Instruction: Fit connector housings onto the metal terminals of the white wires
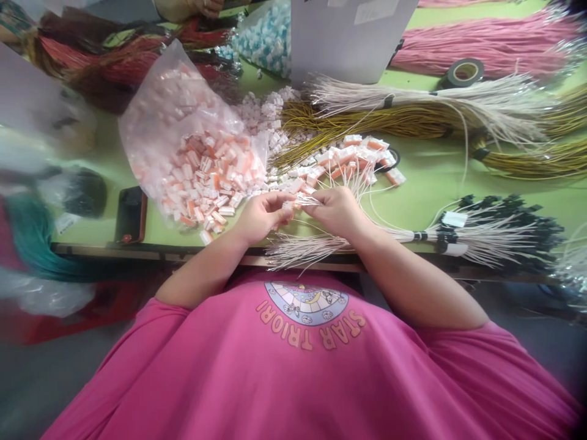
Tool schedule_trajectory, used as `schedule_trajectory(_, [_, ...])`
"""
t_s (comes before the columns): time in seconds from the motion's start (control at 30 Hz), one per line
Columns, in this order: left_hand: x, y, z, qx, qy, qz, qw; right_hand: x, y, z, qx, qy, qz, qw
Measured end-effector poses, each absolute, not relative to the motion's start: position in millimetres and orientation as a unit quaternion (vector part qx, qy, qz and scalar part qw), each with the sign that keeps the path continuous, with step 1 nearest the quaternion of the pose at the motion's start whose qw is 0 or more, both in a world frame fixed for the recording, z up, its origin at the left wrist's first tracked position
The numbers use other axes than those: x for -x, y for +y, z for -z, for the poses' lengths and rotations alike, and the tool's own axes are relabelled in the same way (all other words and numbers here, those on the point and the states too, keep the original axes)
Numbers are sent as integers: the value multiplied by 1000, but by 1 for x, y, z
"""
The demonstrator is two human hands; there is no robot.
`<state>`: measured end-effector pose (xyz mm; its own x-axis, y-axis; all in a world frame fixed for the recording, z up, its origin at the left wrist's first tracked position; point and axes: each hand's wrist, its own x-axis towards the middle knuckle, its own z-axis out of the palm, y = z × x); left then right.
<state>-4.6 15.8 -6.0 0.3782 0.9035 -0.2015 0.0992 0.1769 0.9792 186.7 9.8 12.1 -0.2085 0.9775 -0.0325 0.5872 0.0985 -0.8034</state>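
My left hand (265,215) is closed, its fingertips pinching a small white and orange connector housing (288,209). Close beside it my right hand (338,211) grips thin white wires (308,201), whose ends meet the housing; how far they go in is hidden by the fingers. Just beyond my hands lies a cluster of white and orange connectors (353,153) with white wires running from them. Below my right hand, a tied bundle of white wires (309,247) reaches the table's front edge. On the left, loose housings (215,177) spill from a clear plastic bag (169,104).
Yellow-brown wires (403,119) and white wires (413,98) lie across the back, near a tape roll (464,73). Black connectors (518,232) end a bundle on the right. A phone (131,214) rests at left. A grey bin (351,40) stands behind; another person's hand (208,7) shows at the top.
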Motion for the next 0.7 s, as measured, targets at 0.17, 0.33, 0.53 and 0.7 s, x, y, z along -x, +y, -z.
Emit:
schedule_trajectory(0.17, [3,15,3,-563,472,-321,597,-186,9,-15,565,-689,-369,264])
schedule_trajectory(0.33, [-3,12,-8,-563,479,-303,601,-186,8,-16,547,-685,-402,264])
schedule_trajectory(0.53, [-9,9,-14,-597,466,-297,581,-183,8,-14,550,-713,-367,234])
schedule_trajectory(0.7, [-7,10,-11,-610,470,-282,572,-184,8,-13,546,-710,-377,236])
